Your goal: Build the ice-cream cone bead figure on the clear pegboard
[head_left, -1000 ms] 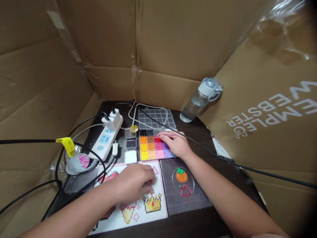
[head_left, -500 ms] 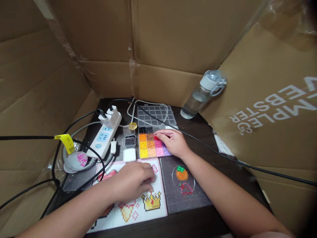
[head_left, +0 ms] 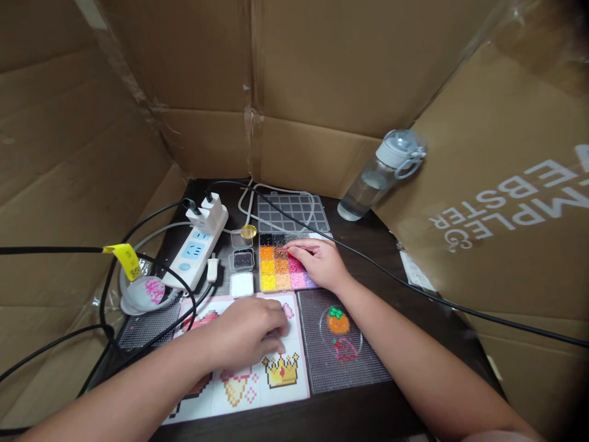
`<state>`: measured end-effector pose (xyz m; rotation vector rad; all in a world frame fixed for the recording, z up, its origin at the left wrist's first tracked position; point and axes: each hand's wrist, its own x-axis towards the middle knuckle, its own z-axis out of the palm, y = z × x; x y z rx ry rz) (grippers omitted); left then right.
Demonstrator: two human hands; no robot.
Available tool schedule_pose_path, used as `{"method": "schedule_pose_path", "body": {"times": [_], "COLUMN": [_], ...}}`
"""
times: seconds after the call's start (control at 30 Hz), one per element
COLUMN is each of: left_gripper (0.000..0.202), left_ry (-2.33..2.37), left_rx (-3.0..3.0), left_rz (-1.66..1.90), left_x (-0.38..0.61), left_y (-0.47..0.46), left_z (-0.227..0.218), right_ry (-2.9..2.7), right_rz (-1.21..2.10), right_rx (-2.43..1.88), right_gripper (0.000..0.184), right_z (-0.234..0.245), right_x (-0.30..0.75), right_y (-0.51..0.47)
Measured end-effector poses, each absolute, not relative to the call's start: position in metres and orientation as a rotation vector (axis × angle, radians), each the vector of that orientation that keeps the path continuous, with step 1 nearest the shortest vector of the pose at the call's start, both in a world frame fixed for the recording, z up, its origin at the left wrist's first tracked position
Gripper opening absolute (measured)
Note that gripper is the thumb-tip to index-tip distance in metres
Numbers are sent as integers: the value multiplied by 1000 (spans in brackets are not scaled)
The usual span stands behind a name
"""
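My right hand (head_left: 317, 263) is closed on a pair of thin pinkish tweezers (head_left: 288, 247), whose tips reach over the brown and orange beads of a sectioned bead box (head_left: 267, 268). Black, yellow, pink and purple beads fill other sections. My left hand (head_left: 255, 328) lies palm down on a pattern sheet (head_left: 280, 398), its fingers loosely bent and the thumb apart, with nothing seen in it. A pixel crown (head_left: 281, 371) is printed just below those fingers. On the clear pegboard (head_left: 322, 374) at right sit an orange bead figure with a green top (head_left: 338, 321) and a pink-red bead outline (head_left: 345, 349).
Small boxes of white beads (head_left: 242, 285) and black beads (head_left: 243, 259) stand left of the bead box. Further left are a power strip (head_left: 193, 252), a dish of pink beads (head_left: 150, 291) and black cables. A water bottle (head_left: 368, 184) leans near the cardboard wall (head_left: 317, 147).
The view has shifted slightly. My right hand keeps the tweezers over the bead box, their tips at nearly the same sections. My left hand stays on the sheet.
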<state>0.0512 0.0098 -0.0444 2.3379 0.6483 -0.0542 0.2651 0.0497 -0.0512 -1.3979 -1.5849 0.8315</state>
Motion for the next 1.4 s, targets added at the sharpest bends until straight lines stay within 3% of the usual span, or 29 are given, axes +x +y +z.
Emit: {"method": "schedule_pose_path", "body": {"times": [0.73, 0.87, 1.07, 1.4], "left_gripper": [11, 10, 9, 10], "left_ry": [609, 620, 646, 626], "left_rx": [2387, 2432, 2432, 2433], "left_rz": [-14, -29, -108, -129], "left_x": [49, 50, 53, 51], "left_y": [10, 11, 9, 12], "left_z": [-49, -45, -35, -42], "right_ry": [-1536, -1339, -1060, -682], "right_rz": [753, 892, 1058, 1029], "right_rx": [-1414, -1367, -1355, -1433], "right_gripper": [20, 25, 28, 30], "right_z": [-40, -31, -26, -52], "right_x": [275, 287, 315, 357], "right_y": [44, 36, -2, -110]}}
